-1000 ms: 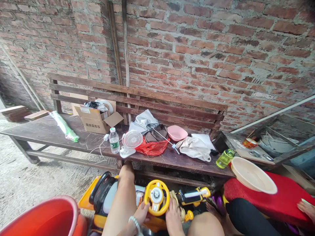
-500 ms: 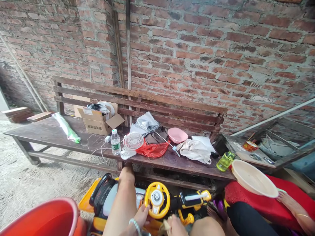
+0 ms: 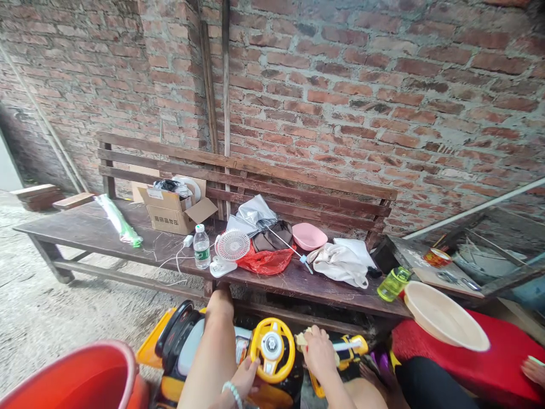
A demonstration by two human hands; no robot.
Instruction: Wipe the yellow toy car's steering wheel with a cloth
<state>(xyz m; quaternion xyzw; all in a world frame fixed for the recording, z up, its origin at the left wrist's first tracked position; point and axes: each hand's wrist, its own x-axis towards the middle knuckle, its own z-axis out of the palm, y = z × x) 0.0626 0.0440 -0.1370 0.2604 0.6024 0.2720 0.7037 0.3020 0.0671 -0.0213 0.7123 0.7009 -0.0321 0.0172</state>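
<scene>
My left hand [image 3: 244, 379], with a beaded bracelet at the wrist, grips the lower left rim of a yellow toy steering wheel [image 3: 290, 357]. The wheel belongs to a yellow and black ride-on toy excavator [image 3: 187, 341] in front of me, partly hidden by my leg. My right hand [image 3: 318, 351] is closed on a crumpled beige cloth [image 3: 301, 339], most of it covered by the fingers. It is over the toy's yellow and black arm [image 3: 351, 345], to the right of the wheel. Whether the cloth touches the arm I cannot tell.
A red bucket [image 3: 123, 363] stands at lower left. Along the wooden bench [image 3: 145, 255] are a cardboard box [image 3: 166, 218], a water bottle [image 3: 201, 250], a small fan [image 3: 232, 245] and a pink basin [image 3: 309, 236]. At right, another person's hand [image 3: 534, 369] shows near a cream basin [image 3: 445, 315].
My right hand has moved up and right with the cloth, from below the wheel to the toy's arm. The other person's hand has drawn away from the cream basin. My left hand stays on the wheel.
</scene>
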